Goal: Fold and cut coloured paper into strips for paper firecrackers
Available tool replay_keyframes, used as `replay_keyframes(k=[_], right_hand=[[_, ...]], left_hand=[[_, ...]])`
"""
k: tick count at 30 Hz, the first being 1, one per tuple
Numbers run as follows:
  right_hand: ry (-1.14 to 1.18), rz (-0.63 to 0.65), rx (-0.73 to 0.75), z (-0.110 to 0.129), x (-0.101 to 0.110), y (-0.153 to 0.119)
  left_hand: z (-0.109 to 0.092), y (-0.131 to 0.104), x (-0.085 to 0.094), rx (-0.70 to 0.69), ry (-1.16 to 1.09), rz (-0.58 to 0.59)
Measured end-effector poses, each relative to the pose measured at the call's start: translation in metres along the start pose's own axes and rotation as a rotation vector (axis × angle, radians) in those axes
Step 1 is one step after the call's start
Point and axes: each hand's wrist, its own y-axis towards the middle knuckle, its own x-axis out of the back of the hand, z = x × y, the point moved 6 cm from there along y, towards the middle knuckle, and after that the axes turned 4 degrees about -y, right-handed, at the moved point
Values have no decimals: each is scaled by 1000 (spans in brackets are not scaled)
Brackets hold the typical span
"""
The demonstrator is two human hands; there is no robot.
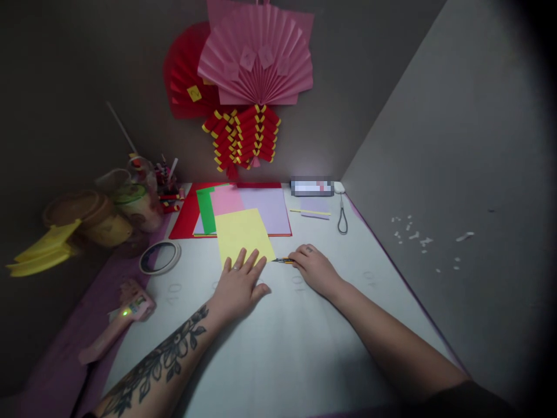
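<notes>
Head view: person's left hand lay flat on near edge of yellow sheet, fingers spread apart. Right hand rested beside it, fingers together, closed on rear end of slim orange-and-black tool; tool tip met sheet's right corner. Tape roll lay to left, well apart. Yellow sheet overlapped pink sheet and lilac sheet beyond. Farthest: pink fan hung on wall.
</notes>
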Motion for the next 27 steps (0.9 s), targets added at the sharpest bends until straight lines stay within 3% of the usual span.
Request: replay_keyframes(k=[27], right_hand=[[8, 26, 14, 8, -2, -2]], left_hand=[[5, -1, 6, 26, -87, -24]])
